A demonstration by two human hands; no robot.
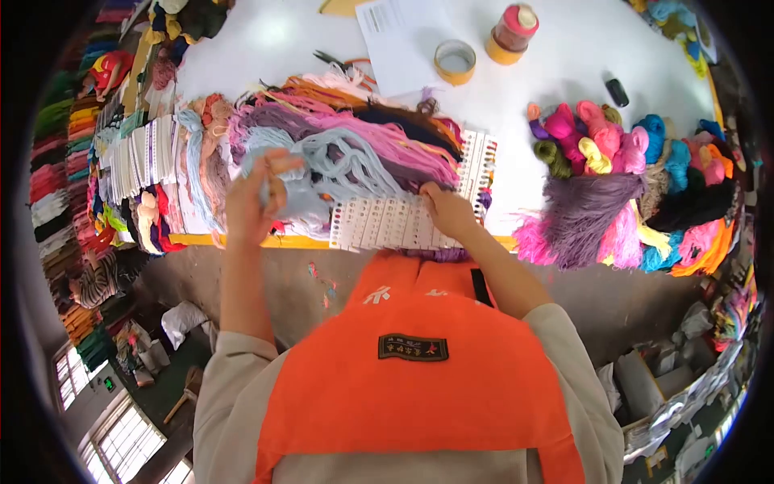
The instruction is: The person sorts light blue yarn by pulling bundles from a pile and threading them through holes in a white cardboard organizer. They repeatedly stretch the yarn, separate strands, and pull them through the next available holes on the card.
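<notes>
My left hand (256, 194) is smeared by motion, its fingers curled with light blue yarn (351, 161) at them. The loose light blue strands spread to the right, over purple and pink yarn (403, 141). My right hand (447, 211) is closed, thumb and fingers pinched at the upper edge of a row of white punched cards (379, 224). These cards overlap along the table's front edge, with round holes in rows. Whether a strand also lies in the right hand's pinch is hidden.
On the white table (274, 48) stand a tape roll (455, 62) and a thread cone (514, 31). Pliers (334, 63) lie behind the yarn pile. More cards (141, 157) are stacked at left; colored skeins (597, 194) heap at right.
</notes>
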